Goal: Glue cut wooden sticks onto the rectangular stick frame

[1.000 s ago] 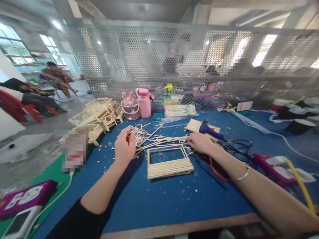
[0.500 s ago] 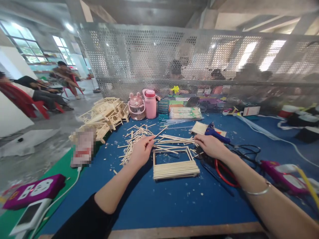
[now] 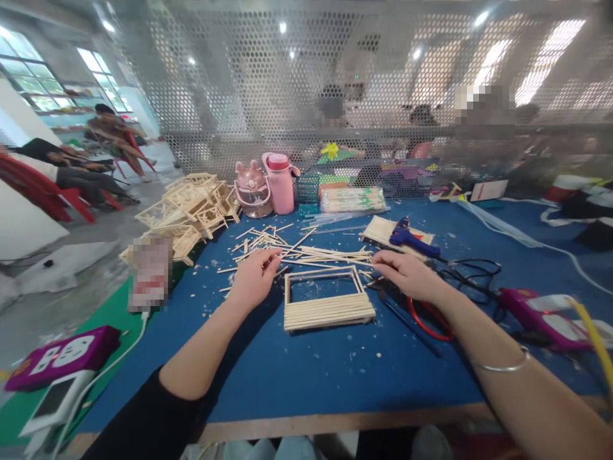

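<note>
A small rectangular frame of wooden sticks lies on the blue table, its near half covered by sticks side by side and its far half open. Left of it, the closed fingers of my left hand pinch a thin wooden stick at the edge of the loose pile. My right hand is beyond the frame's far right corner, thumb and fingers closed on the end of a stick among the long sticks. The fingertips partly hide both grips.
A blue glue gun rests on a stick panel at right, near pliers with red handles and black cable. Stick-built models, a pink bottle and packed sticks stand behind. Purple power strips lie at the sides.
The view has tilted down. My left hand has drawn a little left, away from the stick frame. A stick that crossed the frame's far edge no longer lies over it.
</note>
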The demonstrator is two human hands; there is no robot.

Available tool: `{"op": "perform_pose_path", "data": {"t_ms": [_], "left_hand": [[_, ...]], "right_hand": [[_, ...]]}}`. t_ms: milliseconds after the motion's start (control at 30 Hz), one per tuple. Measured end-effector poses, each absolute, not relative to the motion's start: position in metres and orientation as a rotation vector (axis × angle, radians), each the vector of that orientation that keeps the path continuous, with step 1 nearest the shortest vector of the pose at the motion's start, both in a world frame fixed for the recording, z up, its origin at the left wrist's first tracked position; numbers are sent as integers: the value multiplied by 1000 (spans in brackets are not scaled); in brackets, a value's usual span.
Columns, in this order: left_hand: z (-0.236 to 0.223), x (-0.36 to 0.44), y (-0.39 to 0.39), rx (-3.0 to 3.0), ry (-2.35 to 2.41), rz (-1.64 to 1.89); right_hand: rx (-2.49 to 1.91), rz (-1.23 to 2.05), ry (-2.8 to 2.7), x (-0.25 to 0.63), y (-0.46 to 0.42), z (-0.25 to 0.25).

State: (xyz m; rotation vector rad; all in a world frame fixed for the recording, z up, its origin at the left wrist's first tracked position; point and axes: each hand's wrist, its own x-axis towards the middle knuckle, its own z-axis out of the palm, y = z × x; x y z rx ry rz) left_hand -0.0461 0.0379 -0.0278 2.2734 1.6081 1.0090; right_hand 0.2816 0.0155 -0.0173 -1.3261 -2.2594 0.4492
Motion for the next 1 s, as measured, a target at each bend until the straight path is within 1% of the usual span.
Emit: {"op": "perform_pose_path", "data": {"t_ms": [167,367,500,633,767,1000], "left_hand": [[-23,-51,23,2120,1557,824],[-26,-57,17,2020,1414,692],[-26,-57,14,1881,1373,613],[-25,-53,6,1671,1443,533],[-26,-48,1,1485,1419,529],[-30,-46,0,1358,1321,551]], "right_hand": [[-1273,690,-2392,283,7,-12],[-1302,820,-2429,278,4,-12],[-1298,828,-2424,275,3,-15],[-1328,846,-2420,273,4,-19],[-1375,848,-2414,273,4,-20],[-1289,767,-2482,273,3,-21]]}}
